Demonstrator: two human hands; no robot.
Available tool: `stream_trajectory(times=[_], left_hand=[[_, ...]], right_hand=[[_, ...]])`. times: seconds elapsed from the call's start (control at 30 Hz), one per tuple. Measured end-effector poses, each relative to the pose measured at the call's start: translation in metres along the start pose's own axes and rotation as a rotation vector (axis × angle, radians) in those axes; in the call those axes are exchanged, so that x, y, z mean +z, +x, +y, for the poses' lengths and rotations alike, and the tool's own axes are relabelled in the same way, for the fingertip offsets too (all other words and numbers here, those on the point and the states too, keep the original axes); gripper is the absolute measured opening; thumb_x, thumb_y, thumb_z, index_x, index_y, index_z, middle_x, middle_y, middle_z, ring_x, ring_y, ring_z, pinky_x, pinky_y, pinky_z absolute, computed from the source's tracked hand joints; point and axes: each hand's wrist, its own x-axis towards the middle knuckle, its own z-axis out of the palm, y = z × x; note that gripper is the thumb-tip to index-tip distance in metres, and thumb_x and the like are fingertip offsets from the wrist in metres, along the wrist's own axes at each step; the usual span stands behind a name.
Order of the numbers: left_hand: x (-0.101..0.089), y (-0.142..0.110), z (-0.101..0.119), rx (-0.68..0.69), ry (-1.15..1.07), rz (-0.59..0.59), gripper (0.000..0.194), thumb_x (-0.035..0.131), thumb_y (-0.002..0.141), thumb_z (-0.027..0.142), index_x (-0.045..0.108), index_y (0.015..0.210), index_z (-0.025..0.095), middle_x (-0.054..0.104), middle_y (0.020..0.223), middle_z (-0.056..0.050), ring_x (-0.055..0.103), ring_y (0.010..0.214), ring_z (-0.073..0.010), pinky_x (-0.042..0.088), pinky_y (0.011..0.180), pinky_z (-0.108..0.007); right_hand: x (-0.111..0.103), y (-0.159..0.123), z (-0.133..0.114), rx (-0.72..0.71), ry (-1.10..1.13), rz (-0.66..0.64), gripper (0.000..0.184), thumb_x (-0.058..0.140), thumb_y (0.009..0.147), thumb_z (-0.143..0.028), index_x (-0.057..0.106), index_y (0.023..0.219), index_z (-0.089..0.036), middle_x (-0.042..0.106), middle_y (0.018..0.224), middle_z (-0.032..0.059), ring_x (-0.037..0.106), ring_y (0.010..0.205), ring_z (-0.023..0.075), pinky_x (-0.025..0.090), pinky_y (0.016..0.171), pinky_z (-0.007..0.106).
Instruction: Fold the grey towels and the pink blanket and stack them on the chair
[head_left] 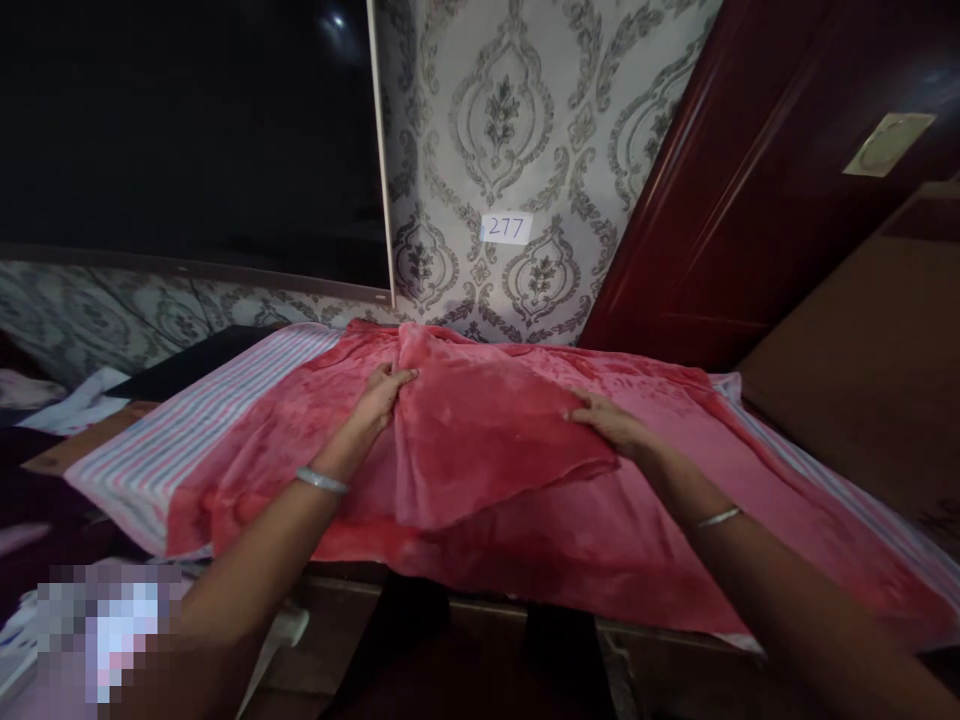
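A pinkish-red fleece blanket (525, 520) lies spread over a table, with a folded panel (480, 430) on top at the middle. My left hand (379, 400) rests on the panel's left edge, fingers curled round the fold. My right hand (611, 420) lies on the panel's right edge, fingers stretched out and pressing the cloth. Both wrists wear thin silver bangles.
Under the blanket lies a pink-and-white striped cloth (172, 430). Behind stand a patterned wall with a paper label reading 277 (506, 228), a dark screen (187, 140) at left and a dark red wooden door (750, 180) at right. Papers (75, 405) lie at far left.
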Motion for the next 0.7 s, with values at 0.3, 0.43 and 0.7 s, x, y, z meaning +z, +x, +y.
stream_trajectory(times=[0.3,0.43,0.7], left_hand=[[0.03,-0.152,-0.049,-0.185,0.1,-0.4,0.069,0.072,0.079,0.061,0.057,0.137,0.029,0.075,0.118,-0.011,0.072,0.108,-0.0292,0.06,0.087,-0.041],[-0.006,-0.147,-0.059,-0.311,0.106,-0.41,0.044,0.078,0.073,0.057,0.072,0.098,0.02,0.073,0.078,-0.006,0.07,0.065,-0.0204,0.056,0.063,-0.033],[0.0,-0.037,-0.034,-0.161,0.15,-0.116,0.037,0.083,0.066,0.049,0.073,0.087,0.02,0.077,0.083,-0.008,0.073,0.08,-0.0253,0.057,0.068,-0.033]], right_hand=[[-0.105,0.03,-0.036,-0.004,-0.361,0.14,0.055,0.073,0.066,-0.001,0.077,0.118,-0.019,0.077,0.096,0.0039,0.072,0.094,0.0243,0.056,0.098,0.042],[-0.115,0.02,0.025,0.041,-0.415,0.423,0.055,0.068,0.08,-0.011,0.067,0.135,-0.012,0.071,0.126,0.0191,0.069,0.114,0.0306,0.052,0.106,0.046],[-0.114,-0.041,0.107,0.122,-0.158,0.515,0.042,0.056,0.09,-0.055,0.075,0.11,-0.023,0.077,0.11,0.014,0.069,0.117,0.0335,0.056,0.103,0.045]])
